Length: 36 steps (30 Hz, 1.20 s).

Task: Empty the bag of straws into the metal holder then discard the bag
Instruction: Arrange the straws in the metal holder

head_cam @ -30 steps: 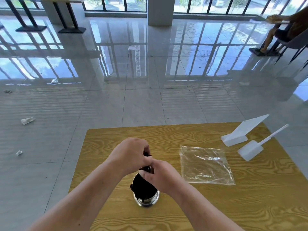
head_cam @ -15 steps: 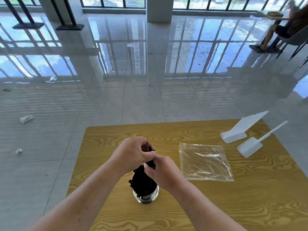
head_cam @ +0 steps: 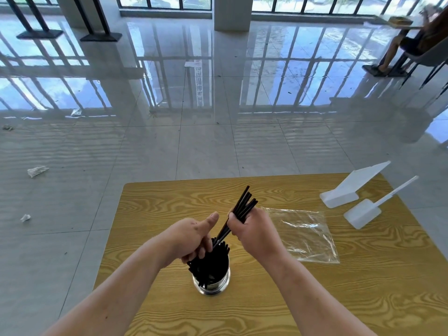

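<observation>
A shiny metal holder (head_cam: 213,283) stands on the wooden table (head_cam: 315,299), packed with black straws (head_cam: 208,263). My right hand (head_cam: 253,232) is closed around a small bundle of black straws (head_cam: 243,204) that slants up and away, its lower ends reaching into the holder. My left hand (head_cam: 191,238) wraps the tops of the straws in the holder, thumb raised. The clear plastic bag (head_cam: 304,235) lies flat and empty on the table to the right of my hands.
Two white plastic sign stands (head_cam: 346,190) (head_cam: 363,212) sit at the table's far right corner. Crumpled paper scraps (head_cam: 36,170) lie on the glossy tiled floor to the left. A person sits on a chair (head_cam: 426,52) at far right.
My right hand has lifted a bundle of straws up and to the right, away from my left hand. The left hand stays on the straws in the holder.
</observation>
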Motion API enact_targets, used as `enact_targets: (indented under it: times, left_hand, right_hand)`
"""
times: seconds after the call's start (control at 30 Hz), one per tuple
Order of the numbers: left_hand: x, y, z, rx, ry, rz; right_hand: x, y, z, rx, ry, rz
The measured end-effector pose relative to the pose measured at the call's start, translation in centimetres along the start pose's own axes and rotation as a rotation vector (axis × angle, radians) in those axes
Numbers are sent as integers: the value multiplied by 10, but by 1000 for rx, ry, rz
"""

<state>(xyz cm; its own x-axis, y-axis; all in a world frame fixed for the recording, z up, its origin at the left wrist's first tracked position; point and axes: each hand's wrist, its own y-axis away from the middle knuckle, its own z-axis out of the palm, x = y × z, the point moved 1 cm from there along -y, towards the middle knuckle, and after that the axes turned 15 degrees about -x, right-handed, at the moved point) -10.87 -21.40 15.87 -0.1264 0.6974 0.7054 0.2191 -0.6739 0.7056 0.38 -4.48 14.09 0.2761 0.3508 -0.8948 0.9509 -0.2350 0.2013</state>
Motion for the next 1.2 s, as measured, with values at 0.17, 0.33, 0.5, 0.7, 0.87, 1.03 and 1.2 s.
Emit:
enact_targets:
  times: [0.17, 0.33, 0.5, 0.7, 0.87, 1.03, 1.2]
  left_hand:
    - [1, -3, 8, -181, 196, -6]
    - [6, -9, 9, -150, 636, 100]
    - [11, -9, 4, -79, 957, 263]
    - [18, -10, -1, 215, 841, 397]
    - [15, -2, -16, 450, 432, 463]
    - [22, 3, -3, 505, -276, 478]
    - [36, 3, 10, 523, -390, 525]
  right_hand:
    - [-23, 3, -6, 133, -34, -95]
    - [-41, 17, 7, 122, -267, -170]
    - [-43, 30, 31, 31, -565, -181]
    - [-21, 31, 19, -80, -991, -65]
    - [8, 33, -4, -37, -766, 96]
    - [-5, 26, 0, -107, 11, 65]
    - [-36, 11, 12, -211, 220, -23]
